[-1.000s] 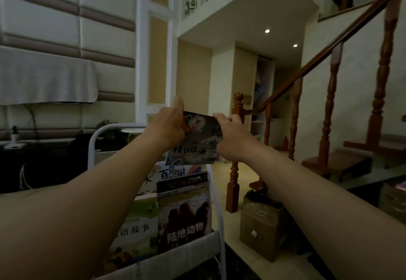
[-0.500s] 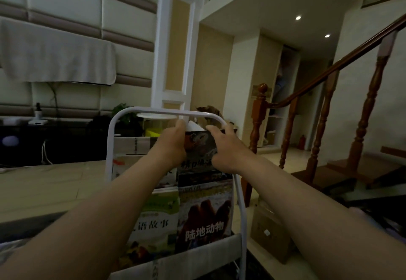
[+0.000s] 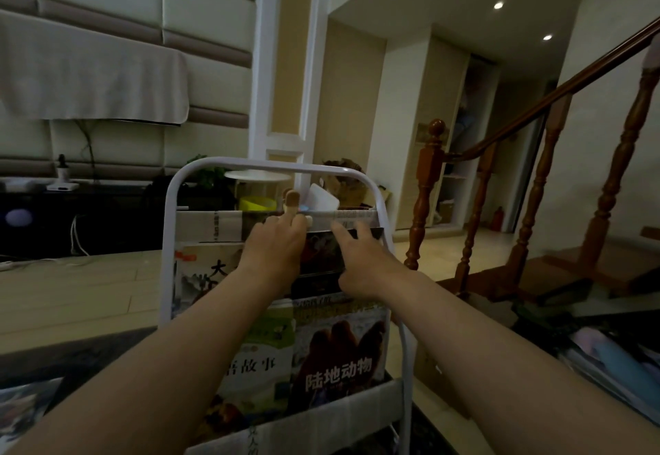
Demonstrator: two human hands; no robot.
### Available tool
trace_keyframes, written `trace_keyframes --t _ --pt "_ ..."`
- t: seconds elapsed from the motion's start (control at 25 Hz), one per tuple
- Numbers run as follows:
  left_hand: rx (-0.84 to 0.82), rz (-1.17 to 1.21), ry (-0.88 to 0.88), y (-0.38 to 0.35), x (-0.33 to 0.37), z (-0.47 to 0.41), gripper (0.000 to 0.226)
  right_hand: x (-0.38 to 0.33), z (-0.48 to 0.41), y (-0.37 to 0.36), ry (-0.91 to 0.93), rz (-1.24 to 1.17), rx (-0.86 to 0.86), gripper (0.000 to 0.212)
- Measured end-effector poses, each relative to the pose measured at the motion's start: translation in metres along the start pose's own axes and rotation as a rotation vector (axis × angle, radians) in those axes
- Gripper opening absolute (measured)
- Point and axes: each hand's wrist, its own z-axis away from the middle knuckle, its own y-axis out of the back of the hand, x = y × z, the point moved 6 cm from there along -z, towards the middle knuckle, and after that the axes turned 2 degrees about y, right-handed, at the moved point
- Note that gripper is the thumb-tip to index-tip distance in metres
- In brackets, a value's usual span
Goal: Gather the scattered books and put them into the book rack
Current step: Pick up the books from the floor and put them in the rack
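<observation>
Left hand (image 3: 274, 245), right hand (image 3: 362, 263): fingers of both pinch dark book (image 3: 321, 252) at its top edge, in white book rack (image 3: 170, 240) upper pocket.

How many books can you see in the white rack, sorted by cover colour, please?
dark book: 1
pale book: 1
green book: 1
brown camel book: 1
Total: 4
</observation>
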Motion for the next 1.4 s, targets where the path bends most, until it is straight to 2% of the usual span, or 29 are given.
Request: trace_keyframes --t 0.12,0.48,0.76,0.96,1.2,1.4 --pt "-0.038 -0.068 -0.037 -0.002 0.005 -0.004 0.046 0.0 -0.004 -0.011 -0.021 0.028 -0.069 0.099" --pt "-0.094 -0.171 -0.115 -0.006 0.017 -0.008 0.037 -0.003 -0.004 -0.031 -0.093 0.153 -0.154 0.11" --pt "-0.143 -0.247 -0.2 -0.001 0.018 0.005 0.043 -0.001 -0.005 -0.035 -0.052 0.133 -0.092 0.112" --pt "-0.09 -0.206 -0.176 0.011 0.032 -0.001 0.033 0.017 0.012 -0.018 -0.03 0.088 -0.004 0.108" --pt "-0.014 -0.164 -0.316 0.03 0.117 -0.007 0.032 0.08 0.073 0.023 -0.128 0.036 0.06 0.097" --pt "-0.045 -0.046 -0.431 0.01 0.24 0.011 0.02 0.173 0.157 0.027 -0.299 0.054 0.09 0.09"
